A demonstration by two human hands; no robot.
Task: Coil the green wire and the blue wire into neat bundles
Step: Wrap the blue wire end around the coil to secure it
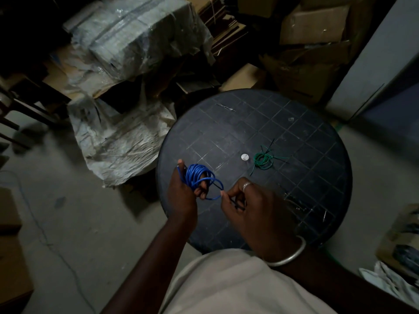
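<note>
The blue wire (197, 176) is wound in several loops around the fingers of my left hand (184, 196), which hovers over the left edge of the round black table (294, 123). My right hand (251, 207), with a ring and a metal bangle, pinches the loose blue end together with a thin black tie (235, 203), just right of the coil. The green wire (263, 160) lies on the table as a small coil, bound by a black tie, with short ends sticking out, to the right of a small white disc (244, 157).
Plastic-wrapped bundles (136, 37) and a crumpled sheet (122, 141) lie on the floor to the left. Cardboard boxes (315, 26) are stacked behind the table. A grey panel (374, 71) stands at the right. Small wire scraps (301, 208) lie near the table's front right.
</note>
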